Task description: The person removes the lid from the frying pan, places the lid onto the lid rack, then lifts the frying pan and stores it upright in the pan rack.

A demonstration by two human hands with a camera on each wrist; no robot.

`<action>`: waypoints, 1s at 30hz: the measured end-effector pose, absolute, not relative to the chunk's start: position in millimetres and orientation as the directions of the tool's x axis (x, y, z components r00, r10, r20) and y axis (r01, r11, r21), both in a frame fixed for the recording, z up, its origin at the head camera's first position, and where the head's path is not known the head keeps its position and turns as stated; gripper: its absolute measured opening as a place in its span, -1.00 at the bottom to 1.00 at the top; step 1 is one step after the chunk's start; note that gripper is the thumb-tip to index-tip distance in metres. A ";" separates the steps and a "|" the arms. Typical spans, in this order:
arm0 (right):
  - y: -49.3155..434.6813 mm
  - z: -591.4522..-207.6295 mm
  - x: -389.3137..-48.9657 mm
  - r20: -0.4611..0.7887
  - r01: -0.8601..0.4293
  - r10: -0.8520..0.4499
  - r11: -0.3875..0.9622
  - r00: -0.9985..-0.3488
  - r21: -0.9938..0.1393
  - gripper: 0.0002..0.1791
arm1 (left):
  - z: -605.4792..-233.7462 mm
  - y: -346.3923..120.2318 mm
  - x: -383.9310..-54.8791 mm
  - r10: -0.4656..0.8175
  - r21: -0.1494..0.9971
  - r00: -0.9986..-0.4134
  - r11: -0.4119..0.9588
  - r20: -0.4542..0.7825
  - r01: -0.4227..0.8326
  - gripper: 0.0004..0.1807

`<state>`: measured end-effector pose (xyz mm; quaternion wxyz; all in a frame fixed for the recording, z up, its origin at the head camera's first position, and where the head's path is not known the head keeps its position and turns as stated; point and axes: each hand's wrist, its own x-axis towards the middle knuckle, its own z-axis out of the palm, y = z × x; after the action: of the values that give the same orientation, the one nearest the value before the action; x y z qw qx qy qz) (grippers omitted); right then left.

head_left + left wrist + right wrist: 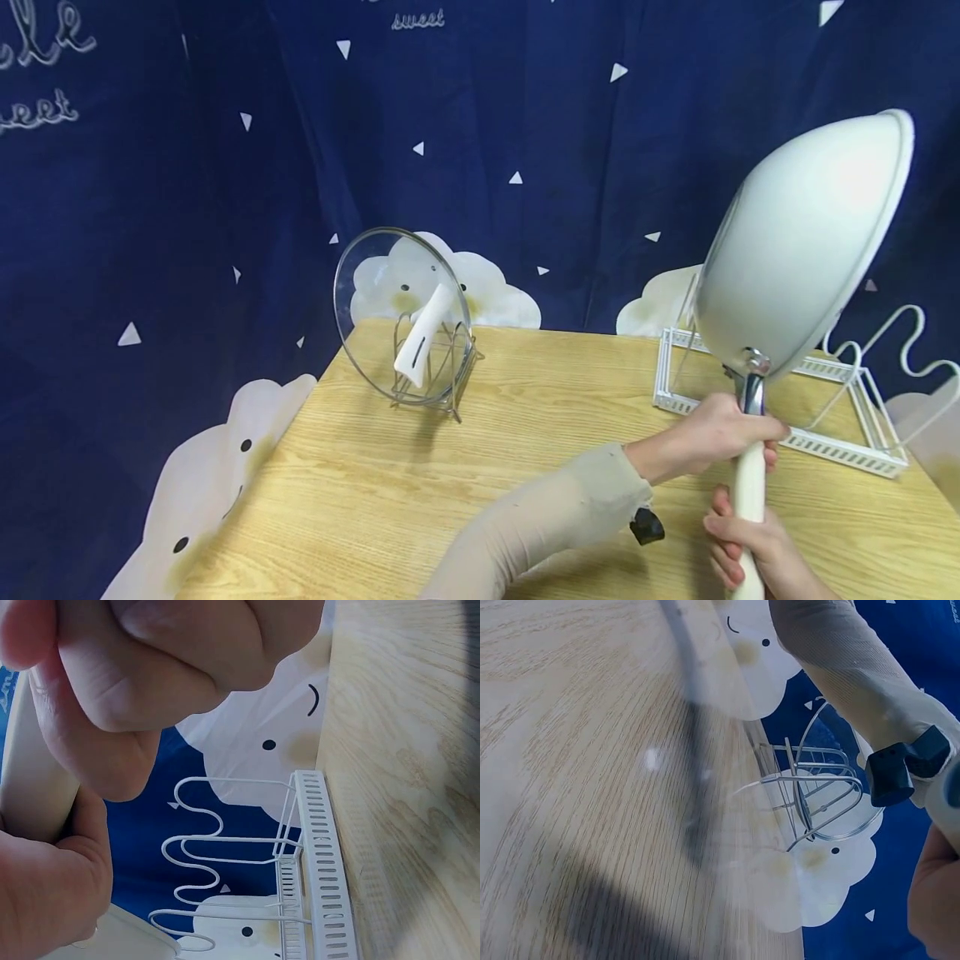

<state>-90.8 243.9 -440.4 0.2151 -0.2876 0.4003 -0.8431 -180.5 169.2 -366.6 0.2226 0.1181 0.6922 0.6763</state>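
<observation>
A white pan point(802, 242) is raised over the right side of the table, its rounded outer side facing me and its rim tilted up to the right. My left hand point(716, 433) grips the upper end of its cream handle point(750, 475), close to the metal neck. Lower down, my right hand point(757, 537) is wrapped round the same handle. In the left wrist view, curled fingers point(165, 660) surround the handle. Behind and below the pan stands a white wire rack point(847, 450), partly hidden by it.
On the wooden table's point(322, 500) far left, a glass lid point(367, 292) with a white handle point(423, 337) leans upright in a metal wire stand point(457, 383). A dark blue curtain point(480, 100) hangs behind. A black device point(647, 527) hangs at my left wrist.
</observation>
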 end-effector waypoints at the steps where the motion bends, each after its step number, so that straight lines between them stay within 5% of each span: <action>1: 244.8 -441.1 -90.8 0.316 0.139 -0.596 -0.592 -0.738 -0.794 -0.56 | -367.7 170.9 -180.8 0.459 0.988 -0.875 0.057 -0.153 -0.143 -0.76; 30: 263.5 -447.4 -95.7 0.413 0.280 -0.652 -0.694 -0.635 -0.663 -0.53 | -376.6 195.4 -181.4 0.389 0.968 -0.890 0.015 -0.238 -0.252 -0.74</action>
<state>-95.7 263.5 -447.4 0.2713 -0.3297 0.2820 -0.8592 -181.4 195.4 -376.6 0.2288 0.0509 0.6748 0.6998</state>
